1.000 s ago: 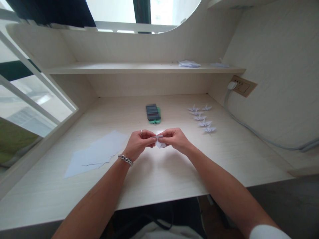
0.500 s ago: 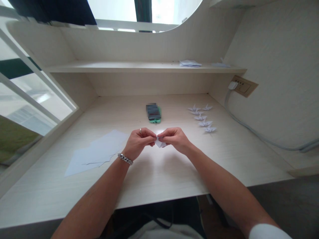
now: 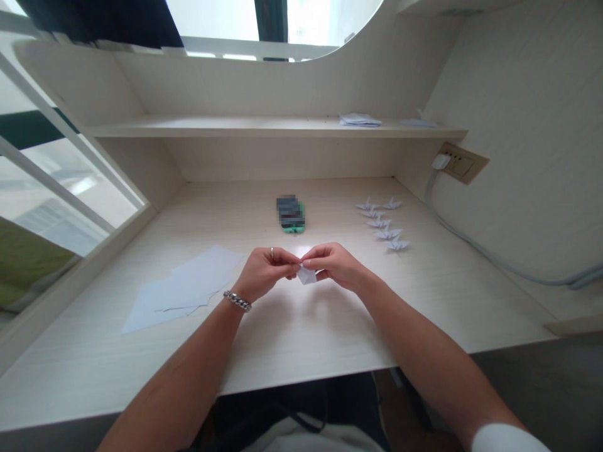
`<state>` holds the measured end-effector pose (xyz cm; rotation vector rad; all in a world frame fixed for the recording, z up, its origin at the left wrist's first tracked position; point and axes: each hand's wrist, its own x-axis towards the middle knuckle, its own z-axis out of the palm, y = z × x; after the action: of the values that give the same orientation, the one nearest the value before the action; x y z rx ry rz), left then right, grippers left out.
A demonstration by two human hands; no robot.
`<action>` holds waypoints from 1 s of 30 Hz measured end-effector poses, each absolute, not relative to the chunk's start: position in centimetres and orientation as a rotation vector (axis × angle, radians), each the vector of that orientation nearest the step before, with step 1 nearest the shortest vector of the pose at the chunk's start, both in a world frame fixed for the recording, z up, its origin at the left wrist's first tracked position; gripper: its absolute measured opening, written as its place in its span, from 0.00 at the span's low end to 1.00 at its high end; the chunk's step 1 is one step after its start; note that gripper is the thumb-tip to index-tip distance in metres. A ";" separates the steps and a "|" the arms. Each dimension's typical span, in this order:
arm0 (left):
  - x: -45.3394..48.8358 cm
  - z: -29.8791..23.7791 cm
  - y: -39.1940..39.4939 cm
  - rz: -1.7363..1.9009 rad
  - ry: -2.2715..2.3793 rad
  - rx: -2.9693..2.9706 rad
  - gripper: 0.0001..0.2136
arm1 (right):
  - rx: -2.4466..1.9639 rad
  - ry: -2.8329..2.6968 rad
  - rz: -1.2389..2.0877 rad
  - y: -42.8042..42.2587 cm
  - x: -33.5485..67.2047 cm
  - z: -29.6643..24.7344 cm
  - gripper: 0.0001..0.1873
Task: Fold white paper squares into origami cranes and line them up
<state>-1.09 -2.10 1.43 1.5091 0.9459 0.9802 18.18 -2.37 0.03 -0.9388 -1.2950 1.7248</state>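
A small piece of folded white paper (image 3: 307, 275) is held between my two hands, above the desk. My left hand (image 3: 267, 270), with a ring and a chain bracelet, pinches its upper left edge between thumb and fingers. From the other side my right hand (image 3: 335, 265) pinches the top of the same paper. The fingertips of both hands nearly meet there and cover the upper part of the paper. Several folded paper cranes (image 3: 389, 233) stand in a loose group on the desk, beyond my right hand.
White paper sheets (image 3: 188, 282) lie on the desk (image 3: 292, 351) to the left. A dark and green object (image 3: 291, 215), blurred out, sits past my hands. Folded paper (image 3: 360, 120) rests on the shelf (image 3: 235, 127). A cable (image 3: 471, 242) runs from the wall socket (image 3: 464, 164) at right.
Both hands have shifted slightly, the left one to the right, bringing the fingertips closer. The folded paper has tilted and shows more of its face below the fingers.
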 end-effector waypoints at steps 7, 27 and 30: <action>-1.3 1.5 -2.0 0.957 0.904 1.474 0.11 | -0.988 -1.239 1.670 -2.5 18.1 0.3 0.14; -0.8 0.7 -2.0 1.127 0.915 1.373 0.16 | -0.989 -1.301 1.342 -2.8 16.9 -0.2 0.13; -0.8 0.4 -1.9 1.141 0.919 1.385 0.15 | -0.968 -1.335 1.342 -2.8 16.9 -0.3 0.13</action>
<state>-0.76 -1.87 0.39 1.3850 0.9188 1.1412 16.87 -2.77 -0.33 -0.9684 -1.3351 1.3424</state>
